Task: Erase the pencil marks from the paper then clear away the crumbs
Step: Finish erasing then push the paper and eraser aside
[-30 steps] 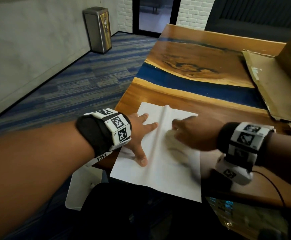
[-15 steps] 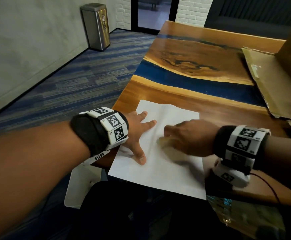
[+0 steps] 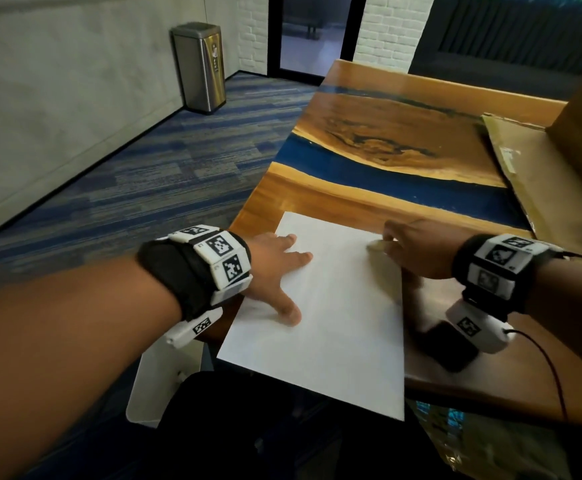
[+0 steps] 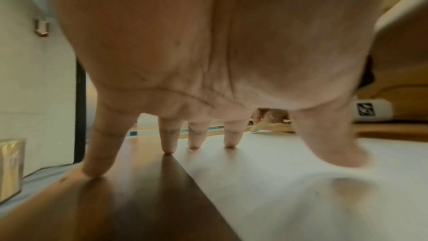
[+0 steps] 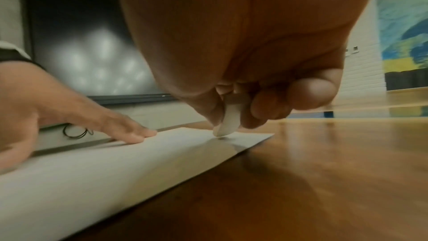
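Left hand [image 3: 275, 268] spread flat, pinning paper [image 3: 334, 317] to table [image 3: 369, 140]. Right hand [image 3: 417, 251] pinching eraser [image 5: 228, 122], tip near paper's far corner.

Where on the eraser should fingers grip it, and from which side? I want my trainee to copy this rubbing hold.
Judging by the right hand: pinch the eraser on its upper half, coming from above, thumb on one flat face, fingers on the other. It stands tilted, tip on the paper, so its lower end stays free to rub.
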The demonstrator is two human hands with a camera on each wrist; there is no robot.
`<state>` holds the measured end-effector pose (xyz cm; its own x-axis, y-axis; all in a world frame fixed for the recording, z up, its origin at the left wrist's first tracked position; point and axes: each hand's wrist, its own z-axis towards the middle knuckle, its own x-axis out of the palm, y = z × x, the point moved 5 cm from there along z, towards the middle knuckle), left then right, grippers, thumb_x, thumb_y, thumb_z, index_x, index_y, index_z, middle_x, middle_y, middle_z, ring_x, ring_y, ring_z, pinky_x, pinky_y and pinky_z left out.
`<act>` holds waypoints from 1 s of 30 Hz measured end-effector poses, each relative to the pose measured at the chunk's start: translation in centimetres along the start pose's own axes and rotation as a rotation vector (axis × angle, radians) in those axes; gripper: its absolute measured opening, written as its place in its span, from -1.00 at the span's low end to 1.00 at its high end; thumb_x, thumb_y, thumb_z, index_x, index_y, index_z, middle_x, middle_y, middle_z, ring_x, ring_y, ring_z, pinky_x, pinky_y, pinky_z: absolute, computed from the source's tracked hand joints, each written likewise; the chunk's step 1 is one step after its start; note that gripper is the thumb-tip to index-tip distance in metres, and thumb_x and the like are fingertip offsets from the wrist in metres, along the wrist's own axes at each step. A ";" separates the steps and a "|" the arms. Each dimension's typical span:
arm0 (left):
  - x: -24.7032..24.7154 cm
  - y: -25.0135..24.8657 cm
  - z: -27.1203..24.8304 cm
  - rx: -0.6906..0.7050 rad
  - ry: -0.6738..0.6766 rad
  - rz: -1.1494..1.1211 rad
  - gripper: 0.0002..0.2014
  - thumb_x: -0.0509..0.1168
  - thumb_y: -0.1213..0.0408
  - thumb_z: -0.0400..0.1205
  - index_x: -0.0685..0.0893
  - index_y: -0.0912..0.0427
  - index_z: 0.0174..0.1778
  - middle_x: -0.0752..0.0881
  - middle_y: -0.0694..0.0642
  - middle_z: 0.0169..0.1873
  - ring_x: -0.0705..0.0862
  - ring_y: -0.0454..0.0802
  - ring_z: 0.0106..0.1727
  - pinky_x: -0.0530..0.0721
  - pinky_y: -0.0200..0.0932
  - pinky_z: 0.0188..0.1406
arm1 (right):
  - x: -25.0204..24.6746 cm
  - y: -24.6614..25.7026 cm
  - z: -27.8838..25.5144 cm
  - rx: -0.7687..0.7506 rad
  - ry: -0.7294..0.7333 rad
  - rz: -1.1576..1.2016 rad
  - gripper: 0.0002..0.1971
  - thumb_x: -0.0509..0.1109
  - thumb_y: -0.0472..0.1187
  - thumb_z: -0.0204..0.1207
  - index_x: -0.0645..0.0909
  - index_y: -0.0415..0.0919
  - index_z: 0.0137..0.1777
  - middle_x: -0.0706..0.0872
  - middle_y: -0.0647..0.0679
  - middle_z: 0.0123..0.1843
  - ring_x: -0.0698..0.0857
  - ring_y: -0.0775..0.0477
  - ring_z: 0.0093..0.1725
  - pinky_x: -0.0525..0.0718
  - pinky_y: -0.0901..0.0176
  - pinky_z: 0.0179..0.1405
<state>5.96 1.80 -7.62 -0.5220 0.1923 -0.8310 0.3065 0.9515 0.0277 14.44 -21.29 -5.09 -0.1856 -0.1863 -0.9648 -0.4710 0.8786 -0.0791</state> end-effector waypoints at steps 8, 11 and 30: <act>-1.3 3.7 -0.8 -0.155 -0.360 -0.258 -0.46 0.35 -0.27 0.58 0.48 -0.20 0.45 0.47 0.01 0.48 0.52 0.09 0.43 0.58 0.13 0.34 | 1.2 -6.4 -2.5 0.186 -0.009 0.041 -0.77 0.20 0.18 0.68 0.55 0.08 -0.01 0.68 0.04 -0.03 0.62 0.02 -0.12 0.60 0.08 -0.19; 0.2 6.3 -1.0 -0.340 -0.273 -0.315 -0.13 0.41 -0.45 0.37 0.41 -0.05 0.50 0.52 0.09 0.45 0.57 0.18 0.38 0.61 0.17 0.27 | 1.5 -6.8 -3.3 0.205 0.000 -0.028 -0.72 0.21 0.25 0.64 0.56 0.10 0.11 0.61 0.07 0.12 0.60 0.01 -0.04 0.59 0.12 -0.15; -5.8 8.5 -9.4 -0.037 -1.008 -1.215 -0.91 0.51 0.21 0.53 0.75 -0.01 -0.26 0.81 0.34 -0.13 0.79 0.43 -0.02 0.73 0.45 0.09 | -3.3 0.5 -4.1 0.151 -0.130 0.980 -0.44 0.42 0.04 0.62 0.41 -0.02 0.58 0.70 -0.09 0.13 0.74 -0.10 -0.05 0.73 0.05 -0.21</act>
<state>4.07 11.02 2.68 0.2955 -0.8770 -0.3790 0.0890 0.4203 -0.9030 11.26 -22.00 -0.88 -0.3329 0.6923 -0.6402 -0.0439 0.6668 0.7439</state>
